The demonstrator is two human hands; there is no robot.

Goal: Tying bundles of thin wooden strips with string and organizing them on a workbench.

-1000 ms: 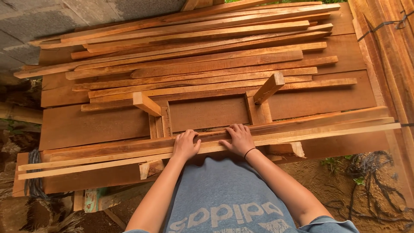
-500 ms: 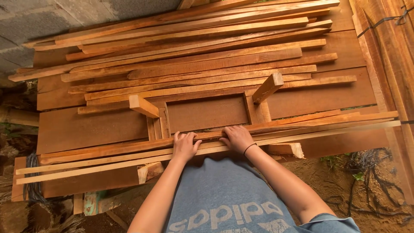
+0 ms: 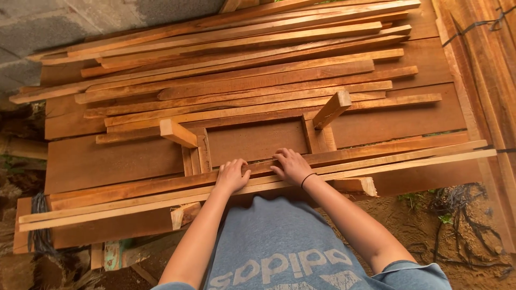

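Observation:
My left hand (image 3: pixel 232 175) and my right hand (image 3: pixel 292 165) lie palm down, side by side, on a bundle of long thin wooden strips (image 3: pixel 134 196) that runs across the near edge of a wood pile. The fingers of both hands curl over the far edge of the uppermost strip. A black band sits on my right wrist. Just beyond the hands, an upturned wooden frame with two stubby legs (image 3: pixel 177 132) (image 3: pixel 333 109) stands on a wide brown plank (image 3: pixel 252 140).
Many long reddish battens (image 3: pixel 242 70) are stacked behind. More boards (image 3: pixel 484 64) lean at the right. A grey block wall (image 3: pixel 64 24) is at the top left. Dirt ground with dark cords (image 3: pixel 457 225) lies at the lower right.
Both hands have slid a little farther forward across the strips. The view has shifted slightly; the strips stay in place.

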